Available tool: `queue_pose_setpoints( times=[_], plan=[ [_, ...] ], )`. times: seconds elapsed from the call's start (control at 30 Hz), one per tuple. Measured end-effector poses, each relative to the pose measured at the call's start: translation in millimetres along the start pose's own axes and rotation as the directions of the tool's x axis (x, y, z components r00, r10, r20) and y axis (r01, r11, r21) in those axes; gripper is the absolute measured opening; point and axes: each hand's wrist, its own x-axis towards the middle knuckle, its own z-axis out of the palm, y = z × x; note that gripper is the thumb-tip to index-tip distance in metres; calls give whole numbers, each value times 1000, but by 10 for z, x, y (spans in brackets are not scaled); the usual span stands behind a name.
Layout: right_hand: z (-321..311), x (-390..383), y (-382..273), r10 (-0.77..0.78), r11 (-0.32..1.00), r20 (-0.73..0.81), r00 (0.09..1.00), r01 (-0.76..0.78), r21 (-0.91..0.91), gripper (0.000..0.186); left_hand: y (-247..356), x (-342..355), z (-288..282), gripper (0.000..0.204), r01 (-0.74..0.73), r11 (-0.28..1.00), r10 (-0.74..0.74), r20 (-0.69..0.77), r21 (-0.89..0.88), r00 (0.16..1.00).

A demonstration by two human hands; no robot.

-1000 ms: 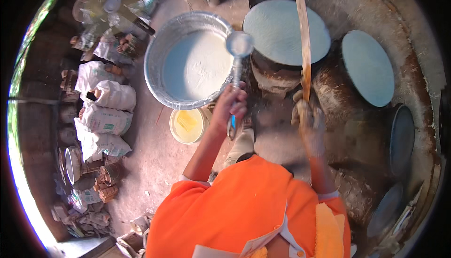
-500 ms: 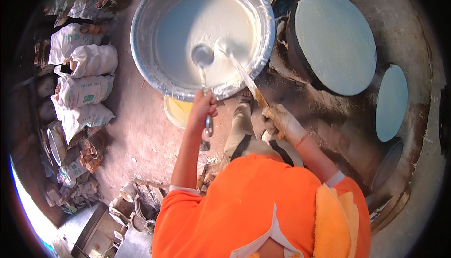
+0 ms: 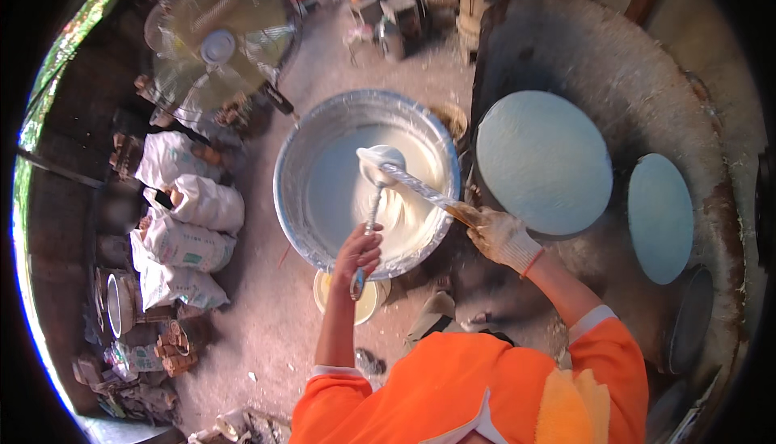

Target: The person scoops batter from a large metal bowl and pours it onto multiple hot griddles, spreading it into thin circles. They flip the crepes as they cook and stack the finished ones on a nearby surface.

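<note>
A large metal basin of thick white batter stands in front of me. My bare left hand is closed around the handle of a ladle. The ladle's bowl is over the batter, loaded with white. My right hand, in a stained work glove, grips the wooden end of a long batter-coated paddle. Its far end meets the ladle's bowl, and batter covers the spot where they touch. Beneath them the batter lies in folded ridges.
To the right, a big round pan has a pale surface, beside a second pale disc and a dark pan. White sacks line the left, below a large fan. A yellowish tub sits by the basin's near side.
The view has shifted, so the fan and the far floor now show. The ladle and paddle tip have come together over the basin, and the batter below is now ridged.
</note>
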Motion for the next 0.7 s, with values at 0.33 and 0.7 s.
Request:
queue_pose_setpoints(
  times=[0.33,0.7],
  plan=[
    [-1563,-208,-258,-240,963,-575,782,266,-41,41,1755,-714,1801,34,-82,980,142,343,-183,928],
    [-734,253,-145,-101,859,-748,656,437,267,44,1405,-261,1031,19,-275,885,254,105,375,961]
  ],
)
